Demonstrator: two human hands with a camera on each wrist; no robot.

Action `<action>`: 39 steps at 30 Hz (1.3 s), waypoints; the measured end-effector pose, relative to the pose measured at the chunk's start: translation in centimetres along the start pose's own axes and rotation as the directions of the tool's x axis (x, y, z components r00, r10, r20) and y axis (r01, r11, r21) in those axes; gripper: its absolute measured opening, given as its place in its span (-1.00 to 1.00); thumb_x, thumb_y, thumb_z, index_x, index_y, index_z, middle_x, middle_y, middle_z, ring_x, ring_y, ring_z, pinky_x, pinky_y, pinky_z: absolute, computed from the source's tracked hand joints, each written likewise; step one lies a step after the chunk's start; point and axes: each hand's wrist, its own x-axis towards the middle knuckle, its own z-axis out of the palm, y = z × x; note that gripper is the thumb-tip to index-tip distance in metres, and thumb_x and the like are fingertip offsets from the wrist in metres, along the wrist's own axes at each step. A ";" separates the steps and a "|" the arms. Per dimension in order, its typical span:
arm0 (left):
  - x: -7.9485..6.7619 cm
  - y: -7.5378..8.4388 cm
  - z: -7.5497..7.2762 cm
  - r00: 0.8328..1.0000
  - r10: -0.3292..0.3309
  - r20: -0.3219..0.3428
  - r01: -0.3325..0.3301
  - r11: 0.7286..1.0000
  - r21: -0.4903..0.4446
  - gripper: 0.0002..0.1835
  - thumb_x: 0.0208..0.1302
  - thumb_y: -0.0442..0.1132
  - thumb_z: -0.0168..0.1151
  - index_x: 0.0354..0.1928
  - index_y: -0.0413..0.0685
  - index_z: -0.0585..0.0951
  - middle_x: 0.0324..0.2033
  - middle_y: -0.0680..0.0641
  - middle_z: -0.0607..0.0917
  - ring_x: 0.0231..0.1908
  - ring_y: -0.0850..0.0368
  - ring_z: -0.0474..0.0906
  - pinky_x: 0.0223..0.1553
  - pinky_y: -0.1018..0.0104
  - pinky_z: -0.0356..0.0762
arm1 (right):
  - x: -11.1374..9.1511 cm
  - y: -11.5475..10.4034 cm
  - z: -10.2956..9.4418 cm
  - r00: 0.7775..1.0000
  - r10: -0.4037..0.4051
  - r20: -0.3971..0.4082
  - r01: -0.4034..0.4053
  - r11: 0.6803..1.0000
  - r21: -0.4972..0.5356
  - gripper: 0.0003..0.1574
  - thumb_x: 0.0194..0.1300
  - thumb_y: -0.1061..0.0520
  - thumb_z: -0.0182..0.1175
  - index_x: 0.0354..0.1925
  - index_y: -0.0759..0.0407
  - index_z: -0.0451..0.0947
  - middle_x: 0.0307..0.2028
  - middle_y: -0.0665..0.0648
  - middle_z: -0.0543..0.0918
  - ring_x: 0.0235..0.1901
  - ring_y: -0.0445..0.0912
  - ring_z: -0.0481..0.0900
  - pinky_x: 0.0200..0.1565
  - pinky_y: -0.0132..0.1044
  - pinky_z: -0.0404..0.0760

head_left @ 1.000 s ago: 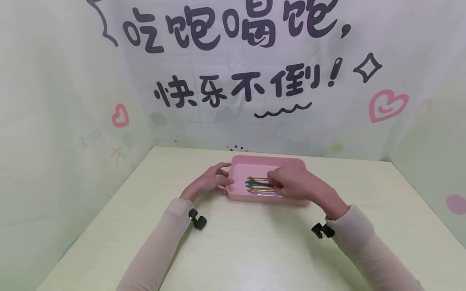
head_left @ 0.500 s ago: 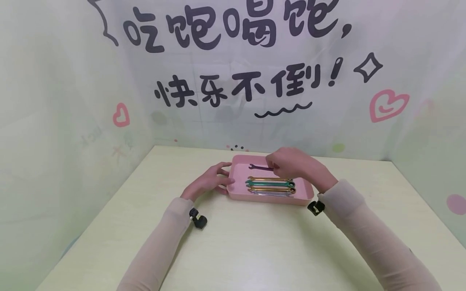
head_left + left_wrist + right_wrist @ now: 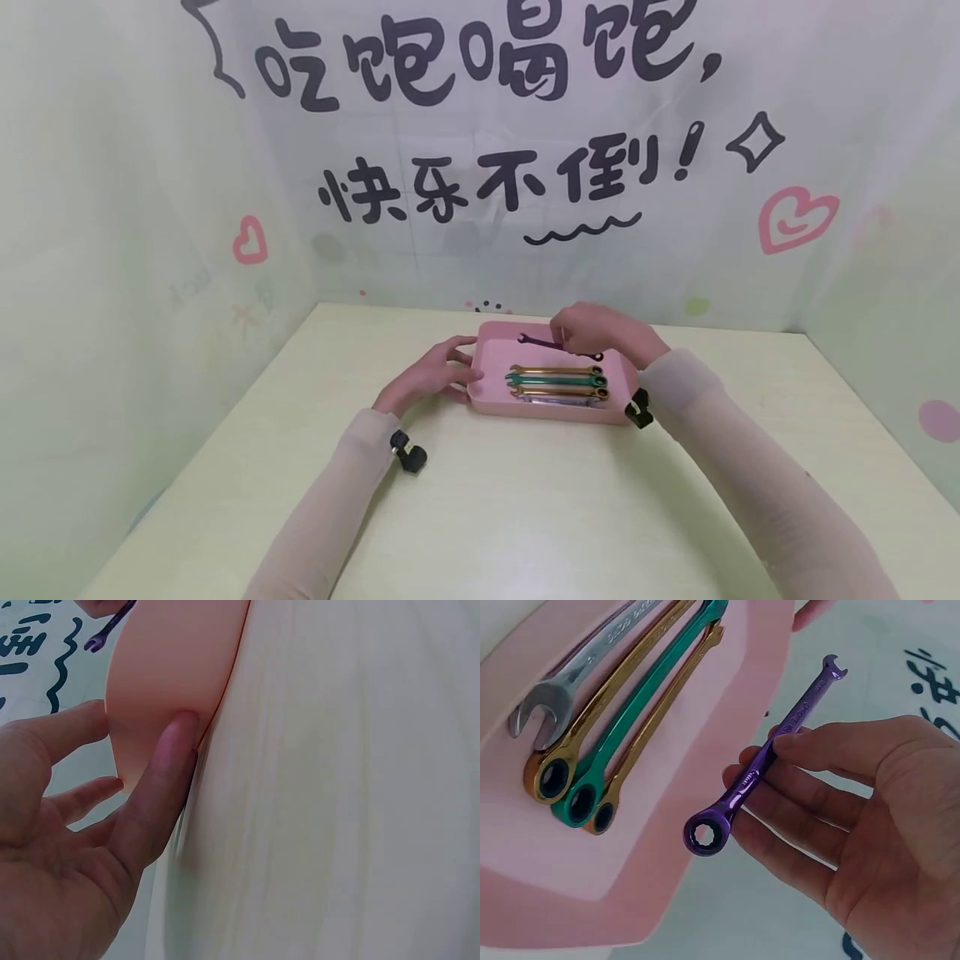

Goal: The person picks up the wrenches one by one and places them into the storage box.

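Observation:
My right hand (image 3: 588,327) pinches a purple combination wrench (image 3: 754,772) between thumb and fingers, above the far part of a pink tray (image 3: 555,412). In the right wrist view its ring end is toward the camera and its open end points away. Inside the tray lie a silver wrench (image 3: 559,705), a green wrench (image 3: 626,724) and two gold wrenches (image 3: 585,731), side by side. At the tray's left end, my left hand (image 3: 429,371) rests with spread fingers touching the wall. Its thumb (image 3: 169,765) presses on the outer wall in the left wrist view.
The tray stands near the back edge of a pale wooden table (image 3: 480,500). Behind it hangs a white sheet (image 3: 405,267) printed with black characters and hearts. Small black devices (image 3: 408,452) are worn on both wrists.
My right hand has lifted the purple wrench from the row and moved it toward the tray's far side, then slightly farther right. The left hand stays in place.

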 end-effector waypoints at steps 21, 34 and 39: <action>-0.1 -0.1 -0.2 1.000 0.000 0.002 0.000 1.000 0.008 -0.13 0.35 -0.23 0.39 0.61 0.11 0.17 0.34 -0.32 0.45 -0.02 -0.10 0.73 -0.14 0.15 0.85 | 3.2 1.4 1.9 0.997 0.066 0.039 -0.066 0.998 0.003 -0.71 0.45 0.28 0.09 -0.04 0.10 0.71 -0.11 0.12 0.71 -0.16 0.00 0.60 -0.15 -0.25 0.65; 0.0 0.1 -0.3 1.000 0.003 -0.003 -0.003 1.000 0.011 -0.12 0.35 -0.24 0.39 0.61 0.10 0.16 0.34 -0.32 0.44 -0.01 -0.11 0.73 -0.14 0.16 0.85 | 3.7 1.5 2.0 0.993 0.100 0.058 -0.103 0.993 0.057 -0.69 0.42 0.31 0.09 -0.04 0.11 0.71 -0.13 0.13 0.72 -0.15 0.01 0.59 -0.12 -0.25 0.65; -0.2 0.3 -0.2 1.000 -0.003 0.003 0.003 1.000 -0.009 -0.13 0.36 -0.27 0.38 0.61 0.10 0.17 0.35 -0.33 0.43 -0.01 -0.12 0.72 -0.13 0.14 0.85 | 3.8 1.6 2.2 0.990 0.113 0.080 -0.118 0.991 0.059 -0.70 0.42 0.30 0.11 -0.04 0.09 0.71 -0.09 0.13 0.71 -0.13 0.01 0.59 -0.04 -0.20 0.68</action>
